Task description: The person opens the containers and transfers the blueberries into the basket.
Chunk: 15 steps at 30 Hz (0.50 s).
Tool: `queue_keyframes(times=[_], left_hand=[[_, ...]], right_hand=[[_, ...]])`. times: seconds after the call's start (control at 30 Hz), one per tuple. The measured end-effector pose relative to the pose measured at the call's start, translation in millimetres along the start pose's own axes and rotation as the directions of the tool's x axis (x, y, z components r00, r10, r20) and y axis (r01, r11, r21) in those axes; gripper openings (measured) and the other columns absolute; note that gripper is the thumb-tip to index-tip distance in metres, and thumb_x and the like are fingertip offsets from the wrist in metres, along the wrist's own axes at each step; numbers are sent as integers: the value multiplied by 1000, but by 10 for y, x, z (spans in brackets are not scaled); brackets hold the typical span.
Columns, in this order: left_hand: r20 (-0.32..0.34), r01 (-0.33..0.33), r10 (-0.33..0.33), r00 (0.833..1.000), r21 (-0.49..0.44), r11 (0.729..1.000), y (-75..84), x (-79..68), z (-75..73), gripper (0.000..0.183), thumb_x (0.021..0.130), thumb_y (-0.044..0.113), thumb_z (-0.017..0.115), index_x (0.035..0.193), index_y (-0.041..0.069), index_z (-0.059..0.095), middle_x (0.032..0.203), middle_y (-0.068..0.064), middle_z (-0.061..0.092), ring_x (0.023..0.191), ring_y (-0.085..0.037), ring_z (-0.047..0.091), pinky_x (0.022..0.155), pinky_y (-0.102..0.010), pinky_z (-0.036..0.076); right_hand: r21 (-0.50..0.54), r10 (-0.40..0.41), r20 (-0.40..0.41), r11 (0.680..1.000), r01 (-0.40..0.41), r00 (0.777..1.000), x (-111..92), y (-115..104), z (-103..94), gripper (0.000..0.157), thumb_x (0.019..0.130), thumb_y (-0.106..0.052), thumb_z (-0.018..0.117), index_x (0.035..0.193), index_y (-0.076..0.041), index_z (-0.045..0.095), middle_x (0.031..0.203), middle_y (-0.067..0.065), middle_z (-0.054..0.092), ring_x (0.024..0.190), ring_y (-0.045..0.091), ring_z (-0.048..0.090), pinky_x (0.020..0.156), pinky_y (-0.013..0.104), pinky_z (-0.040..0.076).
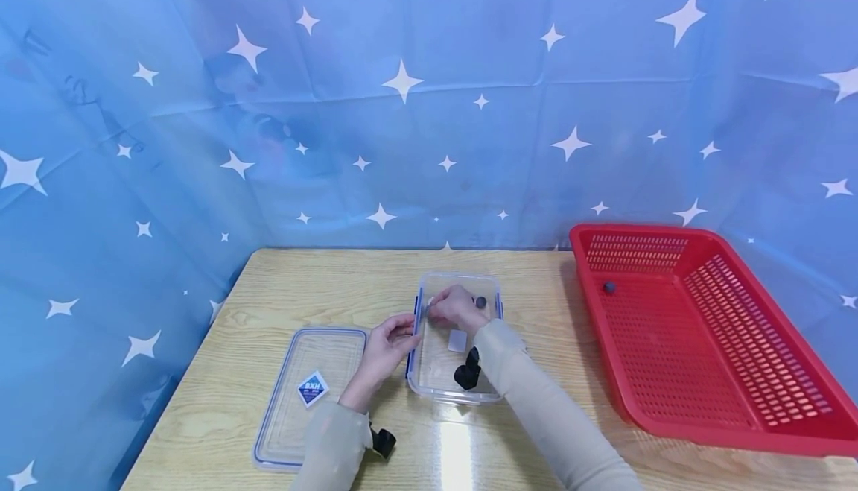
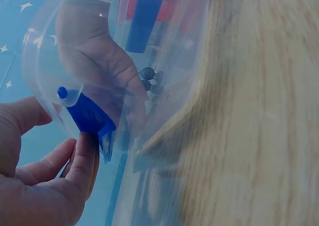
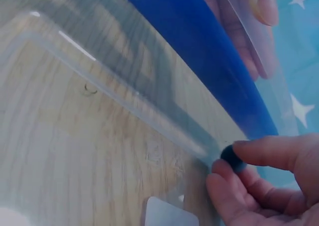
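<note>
A clear plastic box [image 1: 439,393] with blue side clips sits on the wooden table, its top uncovered. My left hand [image 1: 386,349] grips the box's left wall, thumb at the rim and fingers by the blue clip [image 2: 89,113]. Inside the box, near its far left corner, my right hand [image 1: 456,307] pinches a small dark ball [image 3: 232,158] between thumb and fingers. Several other small dark balls [image 1: 480,302] lie at the far right of the box. A white rounded rectangle [image 1: 457,340] shows at the box's bottom.
A clear lid [image 1: 335,349] with a blue seal and a diamond sticker [image 1: 312,388] lies left of the box. To the right stands a red plastic basket [image 1: 660,342] with a dark ball [image 1: 608,287] in it. A blue starry curtain [image 1: 469,126] hangs behind the table.
</note>
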<state>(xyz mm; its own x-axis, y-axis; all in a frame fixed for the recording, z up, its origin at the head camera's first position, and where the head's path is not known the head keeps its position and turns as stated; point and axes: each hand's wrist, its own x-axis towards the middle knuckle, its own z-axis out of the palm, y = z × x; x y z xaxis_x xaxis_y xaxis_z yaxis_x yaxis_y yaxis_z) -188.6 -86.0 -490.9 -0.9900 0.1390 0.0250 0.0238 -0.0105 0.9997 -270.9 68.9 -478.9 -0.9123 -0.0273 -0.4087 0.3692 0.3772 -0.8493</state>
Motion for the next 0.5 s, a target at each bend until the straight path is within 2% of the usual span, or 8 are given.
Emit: queue_keyframes(times=[0.13,0.3,0.5], left_hand=[[-5,-30,30,1000,22,999,-46,12,9,38,84,-8,61,118,-18,49,112,-32,56,104,-40,55,83,-19,51],[0,-29,29,1000,20,999,-43,6,2,38,83,-9,61,118,-19,49,113,-34,55,104,-42,54,83,-18,50],[9,-27,27,1000,5,1000,180,-81,23,37,83,-11,60,116,-22,47,112,-39,52,104,-47,52,82,-18,51]], right_hand=[[6,-23,-19,1000,24,1000,-23,-14,-47,16,76,-1,72,90,0,66,84,9,64,71,20,62,64,28,54],[51,-65,12,997,64,998,-112,-80,-148,16,81,-4,69,95,2,64,86,11,66,78,23,64,69,31,55],[109,-126,12,986,124,992,-242,-229,-353,22,83,-4,66,103,6,64,95,15,66,77,19,64,77,34,56]])
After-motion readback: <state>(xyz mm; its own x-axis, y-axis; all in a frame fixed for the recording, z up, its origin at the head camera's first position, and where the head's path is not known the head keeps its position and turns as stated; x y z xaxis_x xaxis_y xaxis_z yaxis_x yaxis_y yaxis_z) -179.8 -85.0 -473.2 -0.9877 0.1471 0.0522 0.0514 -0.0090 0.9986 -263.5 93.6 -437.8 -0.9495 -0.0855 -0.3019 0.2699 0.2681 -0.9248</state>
